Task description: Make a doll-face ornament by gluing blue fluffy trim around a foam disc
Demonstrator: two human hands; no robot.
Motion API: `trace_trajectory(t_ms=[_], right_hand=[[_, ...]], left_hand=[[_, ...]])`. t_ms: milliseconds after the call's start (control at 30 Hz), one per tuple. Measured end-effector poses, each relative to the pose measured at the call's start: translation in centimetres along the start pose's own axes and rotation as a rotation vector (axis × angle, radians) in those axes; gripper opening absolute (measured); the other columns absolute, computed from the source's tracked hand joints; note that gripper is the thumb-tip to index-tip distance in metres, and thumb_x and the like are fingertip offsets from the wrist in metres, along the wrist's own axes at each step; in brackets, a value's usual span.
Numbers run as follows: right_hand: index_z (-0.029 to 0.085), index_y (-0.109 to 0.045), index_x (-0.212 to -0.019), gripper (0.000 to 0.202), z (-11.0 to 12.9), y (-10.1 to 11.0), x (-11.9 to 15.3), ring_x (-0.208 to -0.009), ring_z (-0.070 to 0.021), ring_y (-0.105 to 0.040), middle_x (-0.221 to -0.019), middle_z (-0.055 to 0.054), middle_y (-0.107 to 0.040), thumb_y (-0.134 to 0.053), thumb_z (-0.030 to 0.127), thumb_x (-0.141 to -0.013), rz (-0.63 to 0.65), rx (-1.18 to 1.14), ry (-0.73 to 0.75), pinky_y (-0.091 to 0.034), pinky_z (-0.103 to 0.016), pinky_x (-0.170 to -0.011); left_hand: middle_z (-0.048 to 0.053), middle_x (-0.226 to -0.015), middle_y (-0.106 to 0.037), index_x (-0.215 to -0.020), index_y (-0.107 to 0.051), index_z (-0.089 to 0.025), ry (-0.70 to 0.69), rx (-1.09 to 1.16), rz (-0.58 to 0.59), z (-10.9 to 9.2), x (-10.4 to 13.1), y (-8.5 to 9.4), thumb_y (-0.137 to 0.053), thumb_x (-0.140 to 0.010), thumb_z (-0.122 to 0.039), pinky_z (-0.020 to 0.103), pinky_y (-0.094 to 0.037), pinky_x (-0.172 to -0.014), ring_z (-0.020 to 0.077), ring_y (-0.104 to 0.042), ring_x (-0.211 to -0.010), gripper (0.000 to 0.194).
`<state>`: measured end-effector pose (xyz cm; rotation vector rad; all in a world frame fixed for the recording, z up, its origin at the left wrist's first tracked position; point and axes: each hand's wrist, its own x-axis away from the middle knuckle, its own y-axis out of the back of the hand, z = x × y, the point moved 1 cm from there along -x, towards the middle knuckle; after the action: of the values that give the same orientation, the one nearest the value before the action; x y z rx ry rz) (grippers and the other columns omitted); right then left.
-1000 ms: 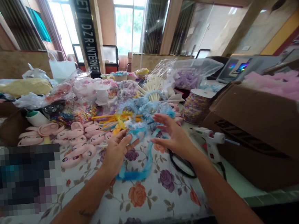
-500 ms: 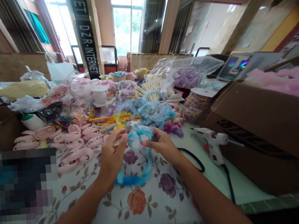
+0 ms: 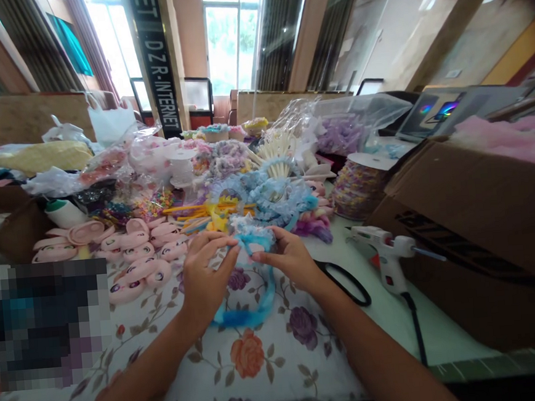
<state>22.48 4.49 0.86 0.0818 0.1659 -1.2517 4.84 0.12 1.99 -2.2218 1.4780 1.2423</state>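
Observation:
Between my hands is a light-blue and white ruffled piece (image 3: 255,241), with a fluffy blue strip (image 3: 244,316) curving below it over the flowered cloth. My left hand (image 3: 208,270) pinches at its left side, thumb and fingertips together. Thumb and fingers of my right hand (image 3: 293,257) grip the right side. What lies right between the left fingertips is too small to make out. Just behind sits a pile of light-blue ruffled trim (image 3: 271,197). Several pink bands with eyes printed on them (image 3: 137,251) lie left of my left hand.
Right of my right arm are black scissor handles (image 3: 348,284) and a white glue gun (image 3: 387,256) with its cord. A large cardboard box (image 3: 475,246) stands at the right, beside a spool of coloured trim (image 3: 359,184). Plastic bags (image 3: 108,123) and craft supplies crowd the back.
My left fingers have closed from apart into a pinch at the ruffled piece. My right hand keeps its grip. The whole view has shifted slightly.

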Motion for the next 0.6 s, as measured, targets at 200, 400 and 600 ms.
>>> trace_trajectory(t_ms=[200,400,600], right_hand=[[0.022,-0.064,-0.094,0.035,-0.22,0.15,0.06,-0.079,-0.0204,-0.062,-0.086,-0.001,-0.066,-0.083,0.031,-0.065,0.013,0.102,0.03,-0.05,-0.032,-0.071],[0.023,-0.064,-0.094,0.035,-0.27,0.15,0.12,-0.079,-0.0199,-0.06,-0.085,0.0,-0.065,-0.082,0.033,-0.066,0.001,0.187,0.054,-0.049,-0.031,-0.07],[0.022,-0.064,-0.094,0.037,0.08,-0.02,0.13,-0.078,-0.0205,-0.06,-0.084,-0.001,-0.065,-0.082,0.036,-0.065,-0.008,0.241,0.052,-0.048,-0.031,-0.069]], left_hand=[[0.003,-0.087,-0.065,-0.083,-0.068,-0.021,0.0,-0.008,-0.009,0.04,-0.03,-0.03,-0.064,-0.081,-0.02,0.035,-0.047,-0.083,0.0181,-0.06,-0.087,0.004],[0.004,-0.085,-0.064,-0.079,-0.067,-0.02,-0.002,-0.036,-0.018,0.06,-0.1,-0.01,-0.063,-0.08,-0.019,0.036,-0.047,-0.082,0.0189,-0.06,-0.086,0.004],[0.003,-0.085,-0.063,-0.075,-0.067,-0.021,0.023,-0.054,0.011,-0.13,-0.32,0.1,-0.062,-0.079,-0.019,0.038,-0.047,-0.084,0.0195,-0.059,-0.087,0.007]])
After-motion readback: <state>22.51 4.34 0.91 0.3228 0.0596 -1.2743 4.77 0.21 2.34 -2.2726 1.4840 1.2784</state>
